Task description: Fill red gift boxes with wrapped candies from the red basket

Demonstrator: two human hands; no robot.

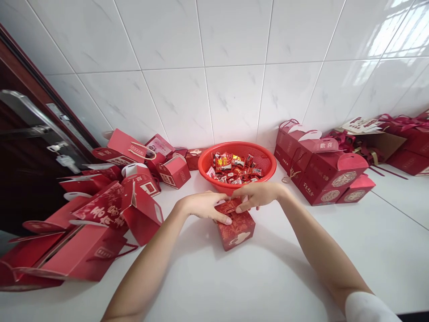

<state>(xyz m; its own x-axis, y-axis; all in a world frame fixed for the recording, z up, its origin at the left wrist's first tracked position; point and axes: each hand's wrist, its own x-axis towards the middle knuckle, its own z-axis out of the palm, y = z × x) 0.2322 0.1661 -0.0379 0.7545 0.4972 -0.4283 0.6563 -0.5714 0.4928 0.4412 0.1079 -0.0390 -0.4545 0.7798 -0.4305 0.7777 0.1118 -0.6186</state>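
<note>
Red patterned box [236,231] is placed on the white tabletop [208,286], just in front of the red basket [265,162], and is touched by both hands. The left hand [205,206] is brought in from the lower left, its back turned upward and its wrist bent inward; its thumb is laid across the top of the box, while its fingers are directed toward the far edge. The right hand [258,195] is reached in from the lower right on a slanted forearm, with its wrist bent toward the left hand; its thumb is rested on the top, and the fingers are partly curled. Near the far edge, the fingers of the two hands are brought close together; whether anything is pinched there cannot be told. Wrapped candies [234,170] are held in the basket. Red cartons are massed at the left [142,214] and lined up at the right [321,174].
</note>
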